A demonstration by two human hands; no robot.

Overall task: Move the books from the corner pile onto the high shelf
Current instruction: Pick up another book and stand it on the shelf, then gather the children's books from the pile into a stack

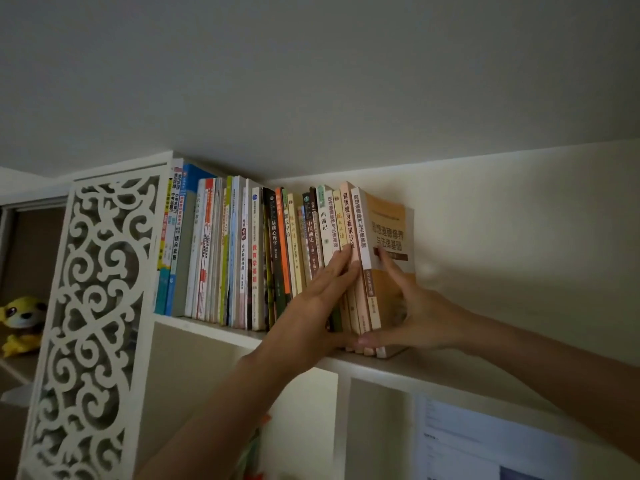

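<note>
A long row of upright books (242,251) fills the high white shelf (450,372) just under the ceiling. At the row's right end stands a small group of books, the outermost with an orange cover (391,237). My left hand (322,303) lies flat against the spines on the left of this group, thumb under their lower edge. My right hand (405,306) presses on the orange cover from the right, its thumb meeting the left one below. The group sticks out slightly past the shelf's front edge. The corner pile is out of view.
A white carved fretwork panel (93,323) stands at the shelf's left end. Behind it sits a yellow plush toy (22,320) in a lower compartment. A sheet of paper (485,441) hangs below the shelf on the right. The shelf runs on bare to the right of the books.
</note>
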